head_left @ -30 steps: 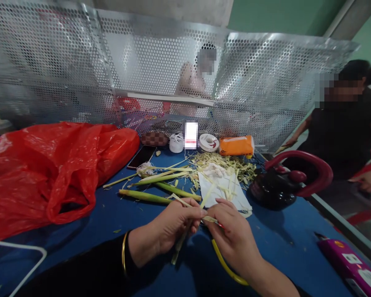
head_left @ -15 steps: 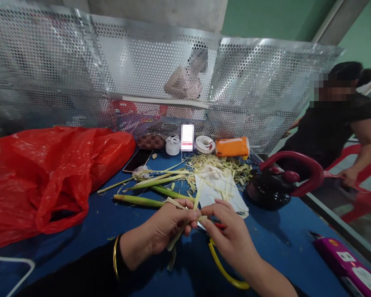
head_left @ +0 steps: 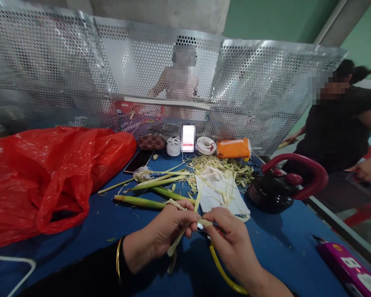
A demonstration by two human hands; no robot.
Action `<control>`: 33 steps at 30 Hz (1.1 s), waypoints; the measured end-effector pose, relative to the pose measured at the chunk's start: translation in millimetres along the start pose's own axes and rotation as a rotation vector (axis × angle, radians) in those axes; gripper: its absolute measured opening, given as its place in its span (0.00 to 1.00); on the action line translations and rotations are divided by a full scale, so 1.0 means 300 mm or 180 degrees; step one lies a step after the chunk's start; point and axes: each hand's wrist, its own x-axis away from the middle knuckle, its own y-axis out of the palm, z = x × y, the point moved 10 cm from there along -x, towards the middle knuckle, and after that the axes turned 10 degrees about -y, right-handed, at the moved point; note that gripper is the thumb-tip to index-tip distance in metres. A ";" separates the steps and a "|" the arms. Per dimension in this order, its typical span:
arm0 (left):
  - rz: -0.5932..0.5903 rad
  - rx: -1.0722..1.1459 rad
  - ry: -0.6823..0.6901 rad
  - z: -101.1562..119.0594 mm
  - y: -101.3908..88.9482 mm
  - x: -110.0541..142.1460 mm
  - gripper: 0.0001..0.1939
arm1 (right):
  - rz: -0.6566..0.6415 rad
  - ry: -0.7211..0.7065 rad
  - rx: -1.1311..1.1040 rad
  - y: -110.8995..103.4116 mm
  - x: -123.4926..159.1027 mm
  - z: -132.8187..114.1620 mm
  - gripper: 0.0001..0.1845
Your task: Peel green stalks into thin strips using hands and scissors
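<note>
My left hand (head_left: 176,220) is closed, pinching pale green plant strips (head_left: 177,243) that look like split leaf or stalk. One strip sticks up above the fingertips, and others hang below the palm. Close beside it, my right hand (head_left: 230,235) pinches the short end of a strip (head_left: 205,222) between thumb and forefinger. Under the right hand lies a tool with a curved yellow handle (head_left: 219,264), a red part and a bit of shiny metal; the hand hides most of it. Beyond my hands, several green stalks (head_left: 142,201) rest on the blue table (head_left: 126,251).
A red plastic bag (head_left: 64,177) covers the left side. Behind the stalks are a phone (head_left: 139,161), plant shreds (head_left: 231,167), white paper (head_left: 235,200), spools (head_left: 206,145) and an orange packet (head_left: 233,148). A dark kettle (head_left: 272,192) and purple device (head_left: 348,264) stand right. Perforated metal panels (head_left: 157,57) rise behind.
My right fingers have shifted slightly along the strip and closed in on its end; the left hand keeps its grip. The person behind the panels and the one at right have moved.
</note>
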 end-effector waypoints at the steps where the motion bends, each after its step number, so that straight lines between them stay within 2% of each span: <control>1: 0.0011 0.0024 -0.0043 -0.003 -0.003 -0.002 0.12 | -0.0015 -0.0048 0.0024 0.000 0.000 -0.005 0.11; 4: -0.0024 0.0053 -0.0063 -0.001 -0.001 -0.002 0.12 | -0.0078 -0.0194 0.0110 0.003 -0.001 -0.013 0.10; 6: -0.0056 0.0078 -0.0039 0.003 0.001 -0.001 0.12 | -0.0089 -0.0122 0.0084 0.005 -0.001 0.003 0.10; 9: -0.0176 0.0093 -0.0069 -0.002 0.010 -0.004 0.11 | -0.0092 0.0240 -0.0150 0.012 0.002 0.053 0.11; 12: -0.0462 0.0111 -0.0121 -0.007 0.031 -0.003 0.13 | -0.0076 0.0655 -0.0432 0.024 0.008 0.104 0.11; 15: -0.0605 0.0046 -0.0179 -0.011 0.040 0.003 0.15 | -0.0038 0.0872 -0.0635 0.032 0.014 0.130 0.10; 19: -0.0527 -0.0009 -0.0183 -0.013 0.038 0.011 0.16 | -0.0100 0.0799 -0.0612 0.038 0.014 0.132 0.10; 24: -0.0432 0.0114 -0.0049 -0.001 0.038 0.017 0.15 | 0.0012 0.0243 -0.0199 -0.003 -0.005 0.086 0.12; 28: -0.0304 0.0056 0.0093 0.026 0.030 0.022 0.15 | 0.0097 0.0416 -0.0191 -0.035 -0.010 0.082 0.13; 33: -0.0084 -0.0350 0.0250 0.044 0.026 0.029 0.14 | 0.0224 0.0591 -0.0150 -0.054 -0.014 0.081 0.08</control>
